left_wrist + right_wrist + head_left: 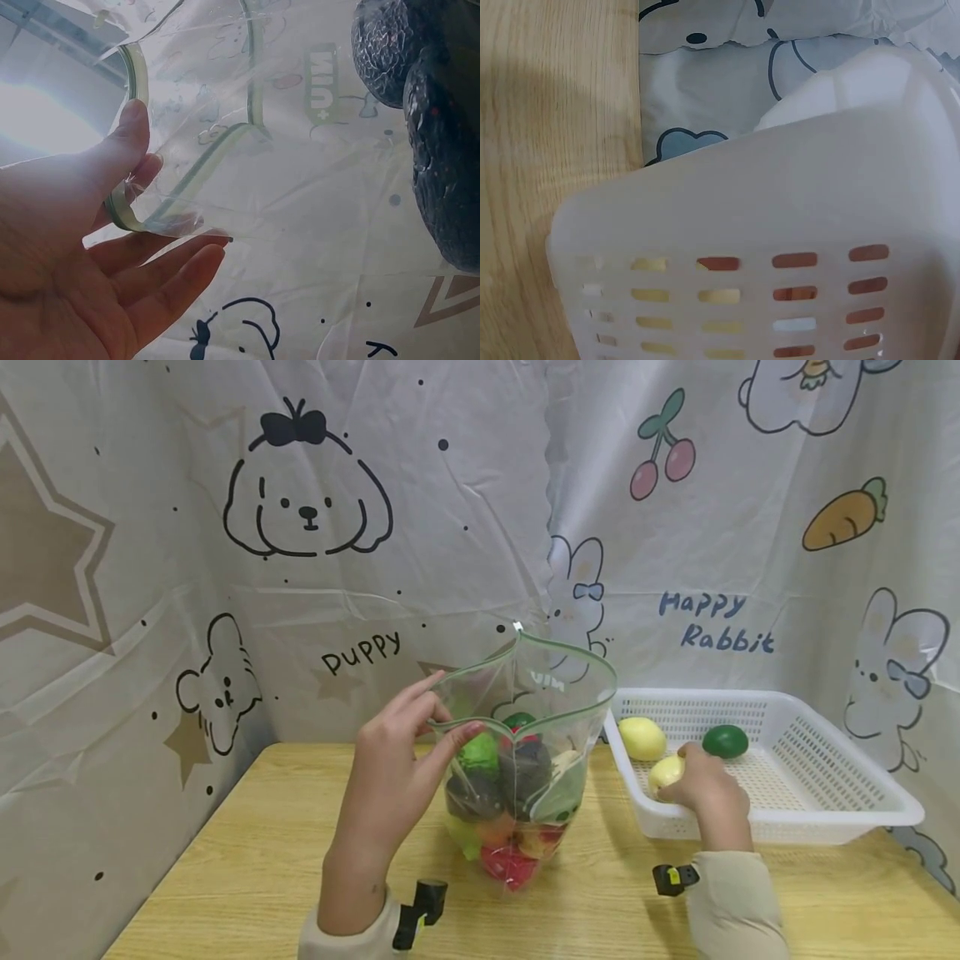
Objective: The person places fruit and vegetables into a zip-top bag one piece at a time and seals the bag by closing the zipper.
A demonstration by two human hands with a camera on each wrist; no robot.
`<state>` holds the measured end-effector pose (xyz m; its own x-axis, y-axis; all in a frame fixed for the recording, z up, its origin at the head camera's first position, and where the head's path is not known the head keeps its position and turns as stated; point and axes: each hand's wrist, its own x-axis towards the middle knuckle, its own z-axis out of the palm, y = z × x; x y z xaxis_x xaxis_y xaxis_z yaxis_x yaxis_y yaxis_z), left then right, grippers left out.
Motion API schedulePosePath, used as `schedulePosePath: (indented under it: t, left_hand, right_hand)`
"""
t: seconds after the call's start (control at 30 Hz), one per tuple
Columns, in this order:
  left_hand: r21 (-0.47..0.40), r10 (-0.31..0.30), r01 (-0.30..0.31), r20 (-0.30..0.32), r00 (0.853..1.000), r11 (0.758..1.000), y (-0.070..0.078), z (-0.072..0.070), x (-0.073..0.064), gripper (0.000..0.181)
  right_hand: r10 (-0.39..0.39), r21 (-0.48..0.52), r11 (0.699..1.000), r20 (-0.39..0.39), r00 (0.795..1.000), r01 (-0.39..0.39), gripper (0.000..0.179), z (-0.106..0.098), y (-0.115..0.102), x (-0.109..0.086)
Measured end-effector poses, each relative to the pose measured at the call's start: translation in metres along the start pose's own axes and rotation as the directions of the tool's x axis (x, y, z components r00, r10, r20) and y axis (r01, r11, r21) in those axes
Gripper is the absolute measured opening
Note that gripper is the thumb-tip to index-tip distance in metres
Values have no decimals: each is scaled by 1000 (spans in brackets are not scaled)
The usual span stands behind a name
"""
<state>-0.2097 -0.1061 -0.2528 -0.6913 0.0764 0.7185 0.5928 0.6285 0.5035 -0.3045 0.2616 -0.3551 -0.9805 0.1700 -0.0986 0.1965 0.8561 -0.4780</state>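
Observation:
A clear zip bag [517, 777] with a green seal stands upright and gapes at the top, packed with toy fruit and vegetables. My left hand [405, 752] pinches its left rim between thumb and fingers; in the left wrist view the thumb lies on the green seal [133, 71], with dark bumpy pieces [442, 150] inside the bag. Over the white basket [772, 818], my right hand [708, 785] grips a yellow lemon [665, 774] near the front left wall. Another yellow lemon [642, 739] and a dark green oval fruit [725, 742] lie in the basket.
Everything stands on a wood-grain table [247, 852]. A printed cloth [450, 485] hangs behind and at both sides. In the right wrist view the slotted basket wall [757, 202] fills much of the picture and the right hand does not show.

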Motion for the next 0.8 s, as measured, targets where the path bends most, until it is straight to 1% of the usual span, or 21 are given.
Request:
schedulePosePath:
  t: [0.1,0.27,0.47,0.57,0.8]
  left_hand:
    - [0,1,-1,0,1000,1000,0,0,0,28]
    - [4,10,-9,-5,1000,1000,-1,0,0,28]
    - [5,-1,1,-4,1000,1000,0,0,0,27]
    - [6,-7,7,0,1000,1000,0,-1,-1,27]
    - [7,-6,6,-1,1000,1000,-1,-3,-1,27]
  right_hand:
    - [-7,11,1000,19,1000,7,83,-1,-1,-1]
    - [4,29,1000,43,999,-6,80,-2,-1,-2]
    - [4,-48,999,92,996,1,88,-2,-2,-3]
    - [8,-52,999,111,994,-2,89,-1,-2,-4]
    - [20,-31,999,93,995,-17,79,-2,-5,-7]
